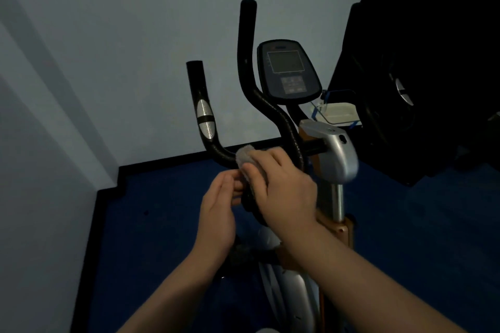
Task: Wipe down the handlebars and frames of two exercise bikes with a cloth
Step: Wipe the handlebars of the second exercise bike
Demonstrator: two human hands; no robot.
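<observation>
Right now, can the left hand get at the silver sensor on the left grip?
Probably yes. The left hand sits just below the sensor, with nothing between them; it only touches the cloth.

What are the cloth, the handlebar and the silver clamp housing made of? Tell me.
Cloth: grey, fuzzy nap, probably terry or microfibre. Handlebar: black, matte, faintly textured, likely foam or rubber over tube. Clamp housing: smooth silver with soft sheen, painted plastic or metal; unclear which.

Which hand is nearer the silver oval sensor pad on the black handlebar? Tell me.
Left. The left hand sits below the silver oval sensor pad, slightly right of it; the right hand, pressing the grey cloth, is farther right.
</observation>
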